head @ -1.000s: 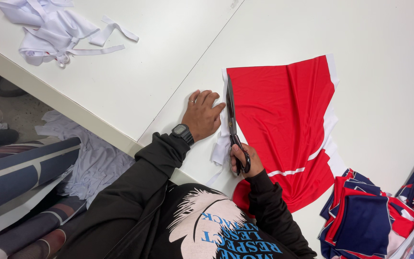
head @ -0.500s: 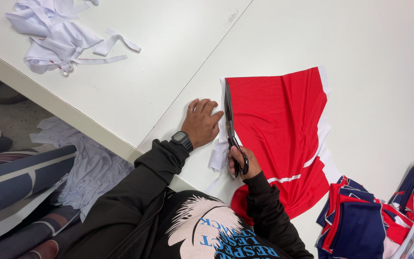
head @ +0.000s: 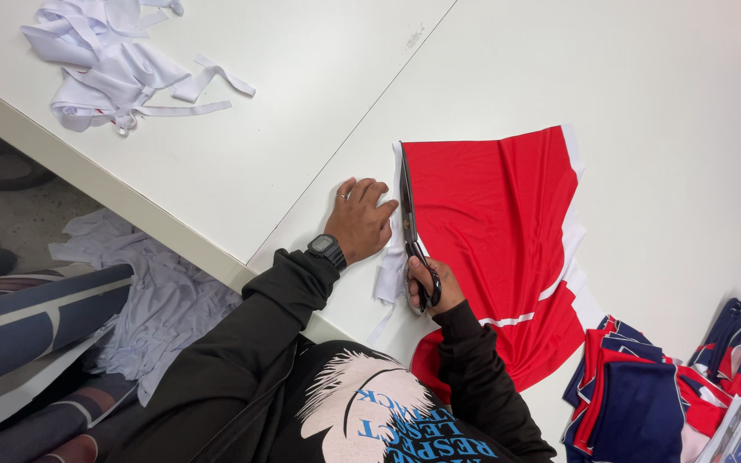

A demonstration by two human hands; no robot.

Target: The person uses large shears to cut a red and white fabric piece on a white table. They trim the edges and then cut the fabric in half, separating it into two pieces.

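Scissors [head: 406,216] further along red fabric [head: 495,223]

I see a heap of white fabric scraps [head: 117,73] at the far left corner of the white desk [head: 645,77]. At the lower right lies a pile of navy and red garments [head: 645,394]. Below the desk edge, pale cloth [head: 160,300] lies crumpled on the floor [head: 10,219].

A garment cutting workshop: a broad white table [head: 559,69], red fabric [head: 490,223] under black scissors [head: 409,227], white offcuts [head: 113,64] far left, stacked red-and-navy pieces [head: 636,386] near right.
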